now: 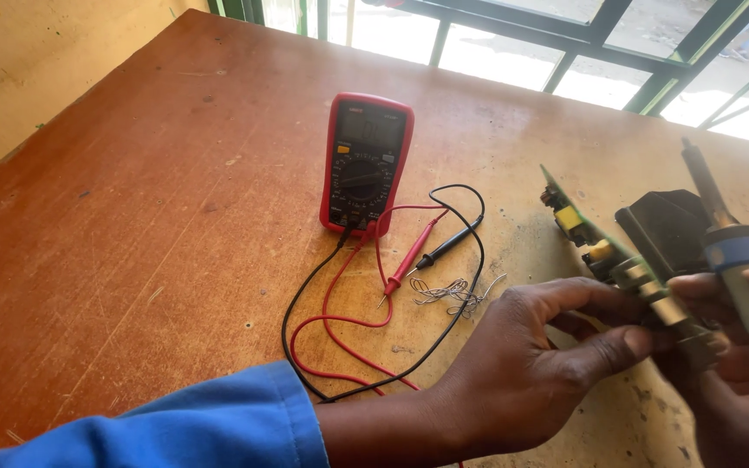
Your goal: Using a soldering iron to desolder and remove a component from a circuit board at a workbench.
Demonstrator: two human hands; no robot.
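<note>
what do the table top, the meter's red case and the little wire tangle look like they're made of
Table top: seems to be wood or hardboard, reddish brown, matte, with scuffs and pale worn patches. Meter's red case: probably a rubbery plastic sleeve, with a soft sheen and rounded edges. Wire tangle: thin silvery metal, likely solder, loosely coiled and shiny.

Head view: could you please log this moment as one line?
left hand: grips circuit board | right hand: holds soldering iron | table: multimeter, probes, solder wire
</note>
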